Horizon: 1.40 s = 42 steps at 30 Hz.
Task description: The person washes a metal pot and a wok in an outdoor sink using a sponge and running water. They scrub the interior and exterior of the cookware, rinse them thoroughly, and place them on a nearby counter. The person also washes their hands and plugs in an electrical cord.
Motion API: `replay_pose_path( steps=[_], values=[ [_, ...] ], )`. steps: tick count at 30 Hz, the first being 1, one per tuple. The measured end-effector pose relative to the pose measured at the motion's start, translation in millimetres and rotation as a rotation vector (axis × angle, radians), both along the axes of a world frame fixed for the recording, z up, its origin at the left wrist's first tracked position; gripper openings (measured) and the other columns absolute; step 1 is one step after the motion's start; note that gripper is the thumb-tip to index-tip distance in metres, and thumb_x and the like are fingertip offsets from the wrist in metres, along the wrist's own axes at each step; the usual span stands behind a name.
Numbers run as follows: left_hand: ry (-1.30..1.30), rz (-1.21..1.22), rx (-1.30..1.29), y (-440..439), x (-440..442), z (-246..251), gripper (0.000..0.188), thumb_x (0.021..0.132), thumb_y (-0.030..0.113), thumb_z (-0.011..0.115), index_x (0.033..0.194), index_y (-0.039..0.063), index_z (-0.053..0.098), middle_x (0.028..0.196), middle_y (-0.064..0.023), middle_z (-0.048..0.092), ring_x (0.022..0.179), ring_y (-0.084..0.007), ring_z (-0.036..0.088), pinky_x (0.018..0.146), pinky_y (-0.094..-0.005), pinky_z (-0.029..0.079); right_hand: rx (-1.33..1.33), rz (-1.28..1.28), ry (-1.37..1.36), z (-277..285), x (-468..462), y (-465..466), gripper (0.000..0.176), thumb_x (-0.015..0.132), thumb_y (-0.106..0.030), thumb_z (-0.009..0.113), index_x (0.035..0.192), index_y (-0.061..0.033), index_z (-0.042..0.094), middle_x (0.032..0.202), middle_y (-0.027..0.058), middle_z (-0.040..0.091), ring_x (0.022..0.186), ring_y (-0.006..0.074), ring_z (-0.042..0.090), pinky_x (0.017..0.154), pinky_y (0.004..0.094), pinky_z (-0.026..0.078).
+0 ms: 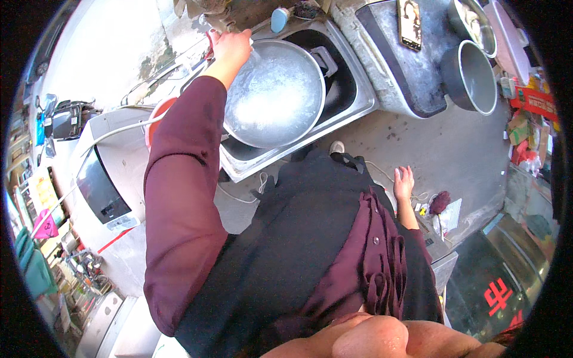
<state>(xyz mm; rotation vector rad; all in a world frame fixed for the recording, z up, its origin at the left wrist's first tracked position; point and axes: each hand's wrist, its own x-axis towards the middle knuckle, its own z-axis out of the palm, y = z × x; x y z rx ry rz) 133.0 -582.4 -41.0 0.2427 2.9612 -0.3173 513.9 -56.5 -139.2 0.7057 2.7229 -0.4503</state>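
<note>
My left hand (230, 48) reaches to the far left edge of a stainless steel sink (362, 100). Its fingers curl over what looks like a tap, mostly hidden beneath the hand. A thin, clear stream seems to fall beside it into a wide, round metal pan (275, 96). The pan rests across the sink, covering much of the dark basin, and a grey handle (325, 61) shows at its right. Low at my right side hangs my right hand (404, 183), fingers apart and holding nothing.
Right of the sink, a worn counter (389, 40) bears a phone (409, 24) with its screen lit. Two metal pots (476, 78) stand along its right side. A pale hose (121, 127) crosses at left. Cords (262, 185) lie on the floor beneath the sink.
</note>
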Motion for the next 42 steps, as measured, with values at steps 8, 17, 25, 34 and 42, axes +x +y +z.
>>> replay_pose_path(
  steps=[8,17,25,34,42],
  values=[
    [0.036,-0.025,0.062,-1,1,1,0.024,0.080,0.026,0.067,0.102,0.018,0.063,0.091,-0.0128,0.069,0.097,-0.0331,0.064,0.099,-0.0573,0.029,-0.039,-0.044,-0.044,-3,12,-11,0.041,0.093,-0.039,0.053,0.121,-0.0097,0.058,0.142,0.0215,0.040,0.130,0.0382,0.038,0.107,0.0451,0.030],
    [0.043,-0.021,0.045,1,4,2,0.022,0.083,0.020,0.058,0.104,0.021,0.064,0.095,-0.0125,0.069,0.100,-0.0328,0.062,0.096,-0.0541,0.033,-0.028,-0.038,-0.028,-4,14,-18,0.043,0.093,-0.041,0.052,0.122,-0.0099,0.057,0.143,0.0200,0.039,0.128,0.0382,0.040,0.107,0.0450,0.031],
    [0.142,-0.169,0.027,-5,4,-2,0.026,0.083,0.014,0.052,0.102,0.024,0.066,0.093,-0.0102,0.067,0.102,-0.0290,0.058,0.090,-0.0474,0.035,-0.024,-0.036,-0.024,-5,18,-27,0.041,0.092,-0.038,0.055,0.121,-0.0087,0.058,0.142,0.0210,0.040,0.128,0.0391,0.040,0.107,0.0455,0.031],
    [0.060,-0.306,0.003,-12,0,6,0.028,0.078,0.010,0.057,0.101,0.024,0.064,0.095,-0.0085,0.065,0.105,-0.0271,0.055,0.087,-0.0446,0.038,-0.035,-0.078,-0.019,-1,15,-41,0.042,0.091,-0.037,0.057,0.121,-0.0079,0.058,0.142,0.0207,0.040,0.130,0.0385,0.038,0.108,0.0456,0.029],
    [0.117,-0.421,0.016,-12,3,5,0.021,0.075,0.008,0.059,0.092,0.019,0.064,0.087,-0.0094,0.062,0.101,-0.0277,0.054,0.089,-0.0425,0.038,-0.060,-0.065,0.023,0,14,-58,0.042,0.091,-0.038,0.057,0.121,-0.0083,0.059,0.142,0.0196,0.041,0.129,0.0381,0.039,0.108,0.0456,0.030]
  ],
)
